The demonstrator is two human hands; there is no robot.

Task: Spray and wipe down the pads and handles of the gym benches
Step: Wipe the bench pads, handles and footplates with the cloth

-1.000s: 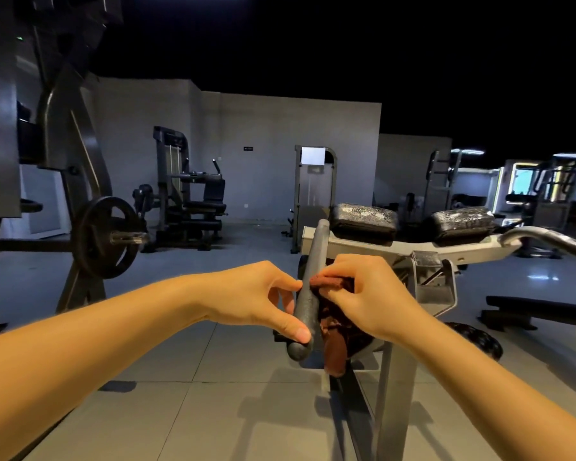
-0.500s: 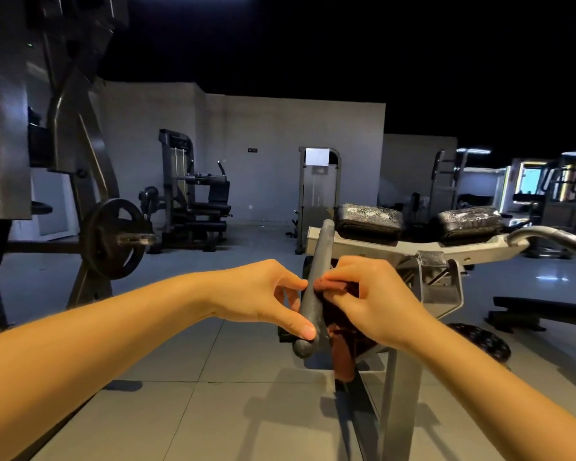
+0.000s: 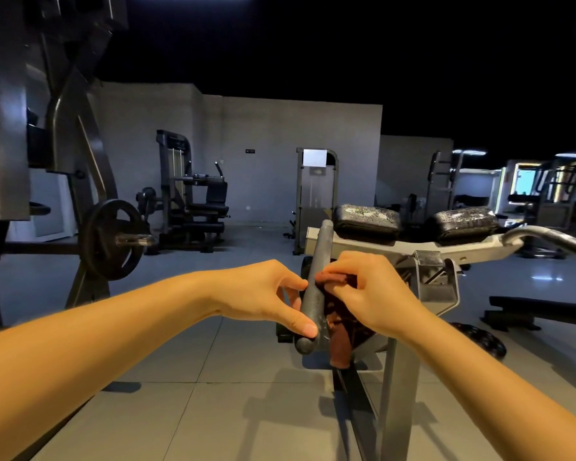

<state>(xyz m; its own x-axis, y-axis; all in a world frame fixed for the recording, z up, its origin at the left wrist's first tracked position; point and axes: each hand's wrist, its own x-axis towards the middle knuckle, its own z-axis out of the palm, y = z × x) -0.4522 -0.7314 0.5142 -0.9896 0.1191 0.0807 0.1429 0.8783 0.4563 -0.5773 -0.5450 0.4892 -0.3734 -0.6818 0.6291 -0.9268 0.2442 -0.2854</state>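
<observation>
Between our two hands stands the dark grey cylindrical metal handle (image 3: 315,287) of the pale steel bench frame (image 3: 409,249), tilted away from us. Our left hand (image 3: 263,294) pinches it near its lower end, thumb on the near face and fingers curled behind. We judge that this steadies the bar against rubbing. Our right hand (image 3: 369,294) bunches a reddish-brown fabric cloth (image 3: 340,344) in its fingertips and presses it to the handle's right side, with the loose tail hanging below that hand. We judge the wipe of this handle to be in progress. Beyond the right hand sit two black cushioned pads (image 3: 366,218), their tops glistening, possibly sprayed. We cannot tell whether they are wiped.
</observation>
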